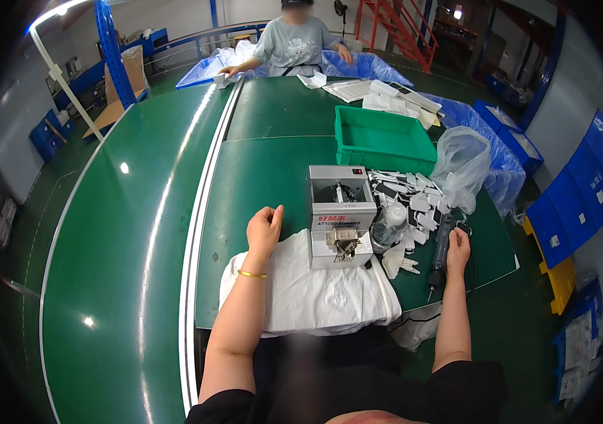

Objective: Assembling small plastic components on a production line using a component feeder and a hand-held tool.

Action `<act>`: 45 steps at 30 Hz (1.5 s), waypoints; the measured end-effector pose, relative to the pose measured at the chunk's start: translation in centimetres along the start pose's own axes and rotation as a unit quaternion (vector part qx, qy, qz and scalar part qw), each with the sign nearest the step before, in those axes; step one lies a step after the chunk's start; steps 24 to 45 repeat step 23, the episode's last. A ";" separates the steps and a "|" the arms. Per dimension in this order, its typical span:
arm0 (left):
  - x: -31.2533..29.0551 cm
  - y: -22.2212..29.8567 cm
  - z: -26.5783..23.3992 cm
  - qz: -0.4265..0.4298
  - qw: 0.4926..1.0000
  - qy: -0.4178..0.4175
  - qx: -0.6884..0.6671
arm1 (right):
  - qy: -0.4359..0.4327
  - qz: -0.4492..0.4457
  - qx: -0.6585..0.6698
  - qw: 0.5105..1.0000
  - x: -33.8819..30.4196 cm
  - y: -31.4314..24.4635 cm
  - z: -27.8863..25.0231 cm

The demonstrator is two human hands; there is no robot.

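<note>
My left hand (pixel 265 230) is raised over the table, left of a grey bench machine (pixel 342 218) with a screw-holding front. Its fingers are curled together; anything inside them is hidden. On the right my right hand (pixel 458 250) is closed beside a dark electric screwdriver (pixel 441 244), whose bit points toward me. What those fingers hold, if anything, cannot be made out. Between machine and screwdriver lie many small white and black plastic parts (pixel 423 201) and a clear round container (pixel 389 230). A white cloth (pixel 315 300) is spread under and in front of the machine.
A green bin (pixel 386 160) stands behind the machine, with a clear plastic bag (pixel 462 166) to its right. White parts (pixel 404 99) lie farther back. A long green conveyor belt (pixel 118 233) runs on the left. Across the table a person (pixel 296 46) reaches toward a small white item.
</note>
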State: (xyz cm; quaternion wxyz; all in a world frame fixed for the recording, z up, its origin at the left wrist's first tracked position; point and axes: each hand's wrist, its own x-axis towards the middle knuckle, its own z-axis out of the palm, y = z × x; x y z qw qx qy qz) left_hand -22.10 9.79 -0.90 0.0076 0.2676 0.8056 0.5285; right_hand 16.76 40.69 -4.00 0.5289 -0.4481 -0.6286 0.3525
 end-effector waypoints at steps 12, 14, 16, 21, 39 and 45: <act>-0.1 -0.1 0.0 0.006 1.000 0.005 -0.011 | 0.002 0.003 -0.010 1.000 -0.2 -0.3 0.0; -0.1 0.0 0.0 0.005 1.000 0.003 -0.010 | 0.002 -0.001 -0.012 1.000 -0.2 -0.2 0.0; -0.1 0.0 0.0 0.005 1.000 0.003 -0.009 | 0.001 -0.004 -0.015 1.000 -0.2 -0.1 -0.1; -0.1 0.0 -0.1 0.004 1.000 0.000 -0.007 | -0.001 -0.011 -0.010 1.000 0.0 0.3 0.0; -0.1 0.1 -0.1 0.004 1.000 0.002 -0.003 | -0.005 -0.008 -0.011 1.000 0.0 0.4 -0.1; -0.1 0.1 -0.1 0.004 1.000 0.002 -0.003 | -0.005 -0.008 -0.011 1.000 0.0 0.4 -0.1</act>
